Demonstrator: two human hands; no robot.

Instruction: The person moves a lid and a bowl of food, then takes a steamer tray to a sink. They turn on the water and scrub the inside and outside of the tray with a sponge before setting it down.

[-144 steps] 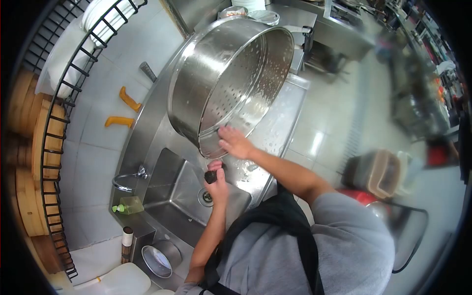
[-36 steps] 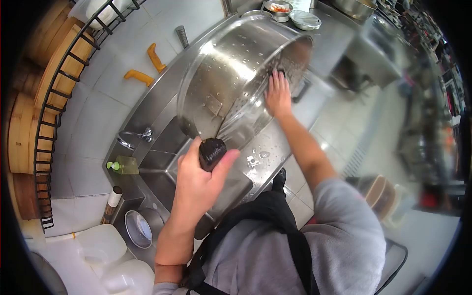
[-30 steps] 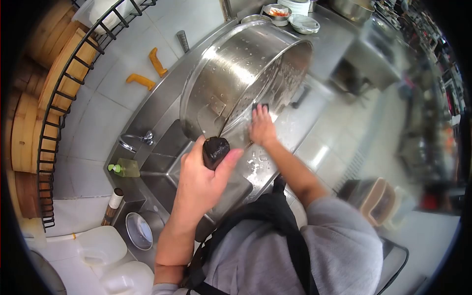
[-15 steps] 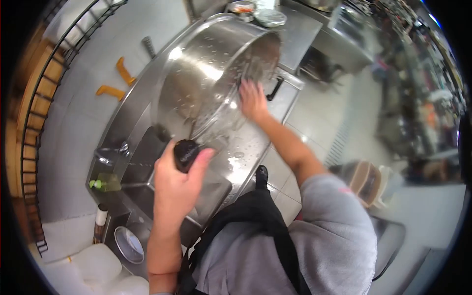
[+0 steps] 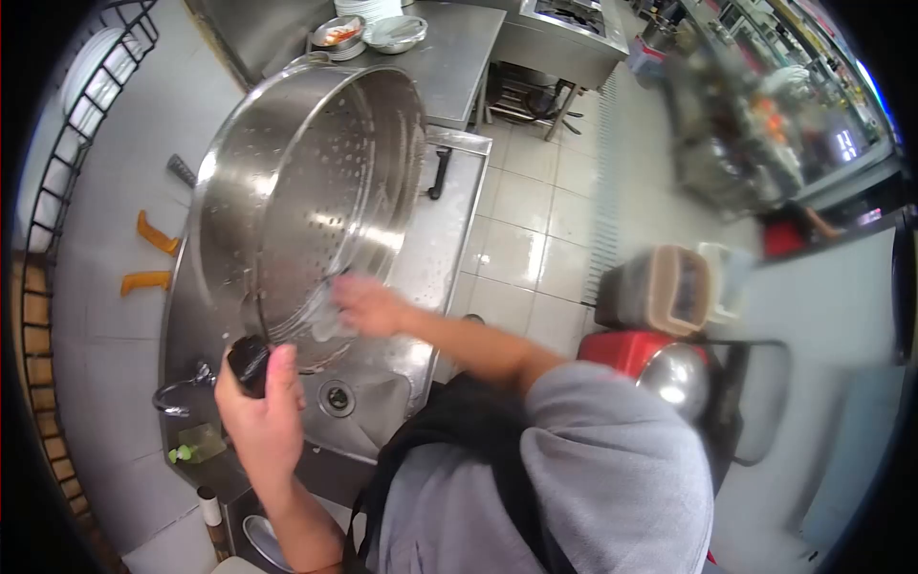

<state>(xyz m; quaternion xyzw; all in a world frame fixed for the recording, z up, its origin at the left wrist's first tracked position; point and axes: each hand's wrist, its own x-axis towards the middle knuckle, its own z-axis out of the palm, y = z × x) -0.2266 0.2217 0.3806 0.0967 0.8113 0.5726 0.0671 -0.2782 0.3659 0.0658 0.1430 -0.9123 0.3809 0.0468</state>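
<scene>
Steamer pot (image 5: 306,191), a big perforated steel drum, lies tipped on its side over the sink (image 5: 359,407), its open mouth turned toward the person and its lower rim resting at the sink's far edge. The left hand (image 5: 260,407) is closed round a black handle knob (image 5: 247,362) at the near-left of the rim, thumb up along it, and this grip carries the drum's balance. The right hand (image 5: 368,306) is blurred at the lower lip of the drum; it seems to press something small and pale against the metal, but whether the fingers are curled or flat cannot be told.

To do this scrubbing well, the left hand should stay firm and low on the knob so the drum does not roll toward the faucet (image 5: 177,392) or slide off the wet counter (image 5: 435,239). The right hand would do best to work in short overlapping strokes along the rim and across the holes, where residue likely lodges. Turning the drum a little at a time would bring each section down within easy reach over the drain (image 5: 337,397), so runoff falls into the basin rather than onto the floor tiles (image 5: 535,220).
</scene>
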